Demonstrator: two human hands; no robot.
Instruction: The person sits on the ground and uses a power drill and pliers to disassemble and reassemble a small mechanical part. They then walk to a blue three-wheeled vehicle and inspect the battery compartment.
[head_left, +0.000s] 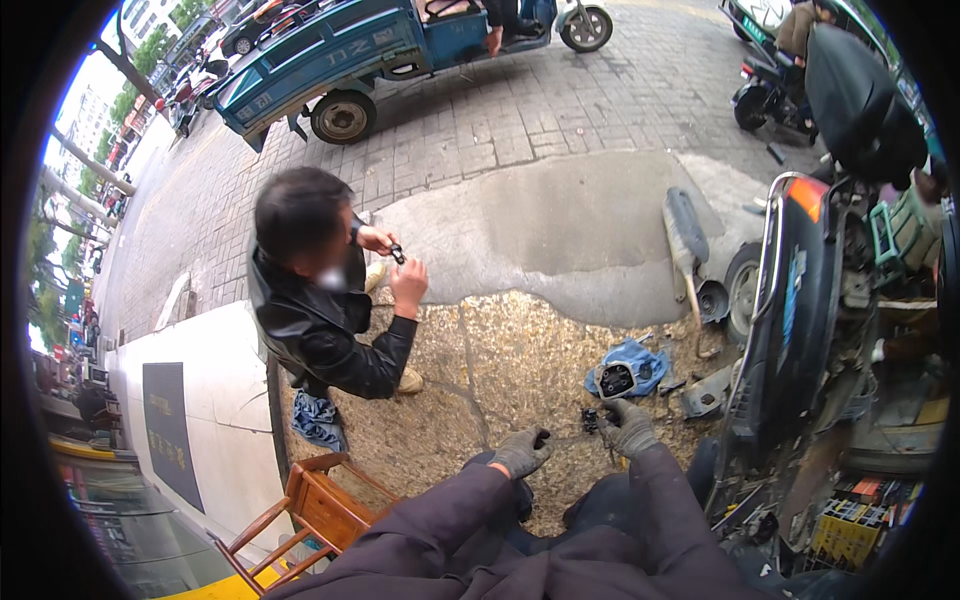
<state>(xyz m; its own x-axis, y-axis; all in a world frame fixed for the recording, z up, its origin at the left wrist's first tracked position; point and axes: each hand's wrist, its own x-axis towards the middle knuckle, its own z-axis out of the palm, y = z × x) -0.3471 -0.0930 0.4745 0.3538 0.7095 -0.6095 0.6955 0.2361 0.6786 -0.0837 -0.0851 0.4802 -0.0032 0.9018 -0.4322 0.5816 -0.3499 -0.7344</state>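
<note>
Grey work gloves cover both my hands. My left hand (522, 452) is loosely closed above the ground in front of my knees, its fingers curled with dark tips. Whatever may be in it is hidden. To its right, my right hand (630, 428) is closed at the fingertips on a small black mechanical part (590, 421). Just beyond that hand, a metal engine part (614, 379) with dark round openings rests on a crumpled blue cloth (650, 366). Across from me, a person in a black jacket (335, 345) holds a small dark part (398, 254) in both hands.
A partly dismantled scooter (790, 290) stands close on my right. Near its wheel lie a grey exhaust muffler (685, 228) and a metal cover (708, 392). A wooden chair (325, 508) is at my left, near another blue cloth (318, 420). A blue cargo tricycle (330, 65) stands beyond.
</note>
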